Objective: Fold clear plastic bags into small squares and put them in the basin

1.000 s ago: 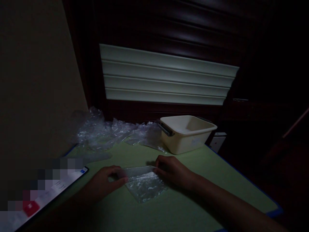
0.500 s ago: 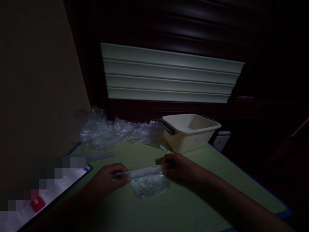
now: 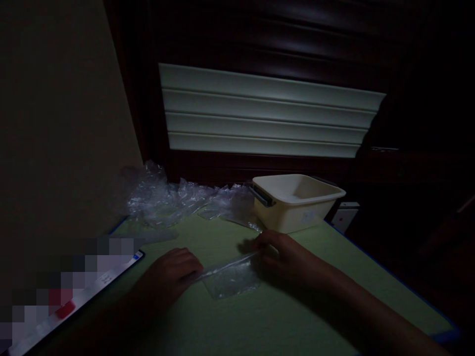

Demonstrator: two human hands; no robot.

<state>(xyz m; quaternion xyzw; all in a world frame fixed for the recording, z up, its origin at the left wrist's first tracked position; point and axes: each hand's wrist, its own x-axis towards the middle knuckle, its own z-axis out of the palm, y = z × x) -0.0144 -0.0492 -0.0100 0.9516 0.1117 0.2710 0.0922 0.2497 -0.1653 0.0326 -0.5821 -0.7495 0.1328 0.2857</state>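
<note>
Plastic bag (image 3: 230, 281), small and clear, lies on the green tabletop (image 3: 297, 316) between our two hands, its top edge pulled taut from one to the other. Our left hand (image 3: 168, 277) pinches its left corner with curled fingers, and our right hand (image 3: 287, 257) pinches the right corner. Behind them sit a cream tub (image 3: 297, 200) and crumpled plastic wrap (image 3: 163, 200), and a tablet (image 3: 92, 291) lies at our left.

plastic bag (image 3: 230, 280) folded over twd person, now smaller
</note>
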